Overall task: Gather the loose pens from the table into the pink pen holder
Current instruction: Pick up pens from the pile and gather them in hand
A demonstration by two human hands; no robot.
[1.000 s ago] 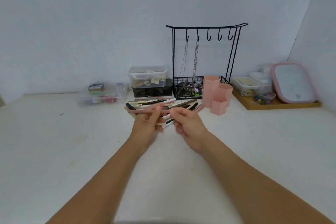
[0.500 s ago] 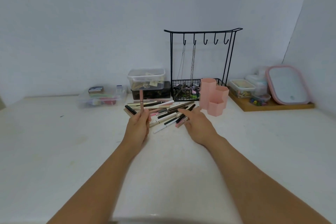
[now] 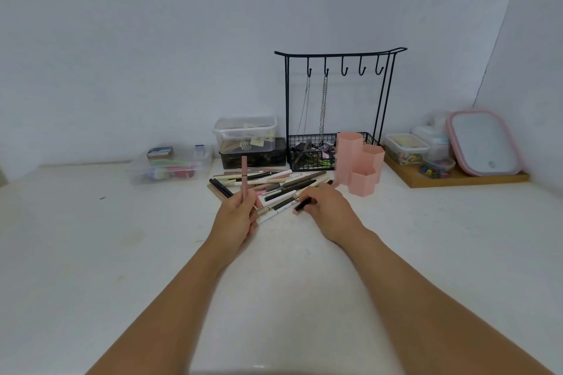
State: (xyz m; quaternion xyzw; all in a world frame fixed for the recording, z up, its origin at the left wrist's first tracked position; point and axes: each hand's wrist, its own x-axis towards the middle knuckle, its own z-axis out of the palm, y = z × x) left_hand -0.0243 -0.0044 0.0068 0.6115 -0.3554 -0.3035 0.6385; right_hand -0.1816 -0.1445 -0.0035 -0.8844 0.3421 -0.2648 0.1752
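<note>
A heap of loose pens (image 3: 274, 184) lies on the white table (image 3: 91, 253), just left of the pink pen holder (image 3: 359, 161), which is made of three hexagonal cups. My left hand (image 3: 239, 216) grips a pink pen (image 3: 244, 175) that stands upright above the near left edge of the heap. My right hand (image 3: 327, 207) rests on the near right side of the heap, its fingers closing around a black and pink pen (image 3: 301, 205) that still lies on the table.
A black wire rack (image 3: 335, 106) with hooks, chains and a basket stands behind the holder. Clear plastic boxes (image 3: 245, 132) and a dark box stand to its left, another clear box (image 3: 173, 161) farther left. A wooden tray (image 3: 457, 176) with containers is at the right.
My hands have parted: the left turned the pink pen upright and held it there. The right dropped onto the heap and curled its fingers over a black and pink pen.
</note>
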